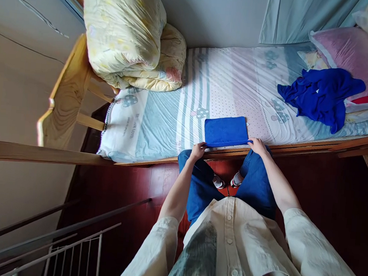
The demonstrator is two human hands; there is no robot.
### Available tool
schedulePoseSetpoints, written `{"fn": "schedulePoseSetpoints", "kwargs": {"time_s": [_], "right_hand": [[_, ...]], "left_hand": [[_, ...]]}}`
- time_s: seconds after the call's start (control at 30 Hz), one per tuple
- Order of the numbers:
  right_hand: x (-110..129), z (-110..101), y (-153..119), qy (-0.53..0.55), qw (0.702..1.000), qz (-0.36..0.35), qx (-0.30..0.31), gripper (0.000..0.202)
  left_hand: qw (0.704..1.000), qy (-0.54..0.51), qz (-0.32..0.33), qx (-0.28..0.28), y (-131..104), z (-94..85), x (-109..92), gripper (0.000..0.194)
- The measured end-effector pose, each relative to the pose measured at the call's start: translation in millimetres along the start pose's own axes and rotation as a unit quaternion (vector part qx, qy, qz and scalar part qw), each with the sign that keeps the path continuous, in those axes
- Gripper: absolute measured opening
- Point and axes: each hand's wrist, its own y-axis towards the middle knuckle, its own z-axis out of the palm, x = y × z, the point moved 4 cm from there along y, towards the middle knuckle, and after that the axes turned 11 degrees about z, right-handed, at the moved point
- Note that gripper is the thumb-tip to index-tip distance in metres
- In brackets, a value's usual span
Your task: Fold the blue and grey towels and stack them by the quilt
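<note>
A blue cloth (226, 131), folded into a flat rectangle, lies at the near edge of the bed. My left hand (198, 150) pinches its near left corner. At the near right corner, my right hand (257, 146) has its thumb and fingers closed on the cloth's edge. Farther right on the bed is a crumpled blue cloth (323, 96), apart from both hands.
The patterned sheet (160, 118) covers the bed. A bulky yellow quilt (122, 29) is piled at the left end by the wooden bed end (67, 97). Pink pillow (359, 54) at right. A metal rack (74, 248) stands lower left.
</note>
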Motion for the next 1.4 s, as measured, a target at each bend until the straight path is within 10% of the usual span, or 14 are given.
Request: {"fn": "schedulePoseSetpoints", "kwargs": {"time_s": [0.63, 1.4], "right_hand": [[-21, 21, 53, 0.135, 0.990, 0.030, 0.028, 0.023], [-9, 17, 51, 0.062, 0.995, 0.078, 0.030, 0.027]], "left_hand": [[0.994, -0.047, -0.082, -0.058, 13, 15.3, 31, 0.018], [0.989, -0.015, -0.131, -0.061, 10, 24.3, 38, 0.025]]}}
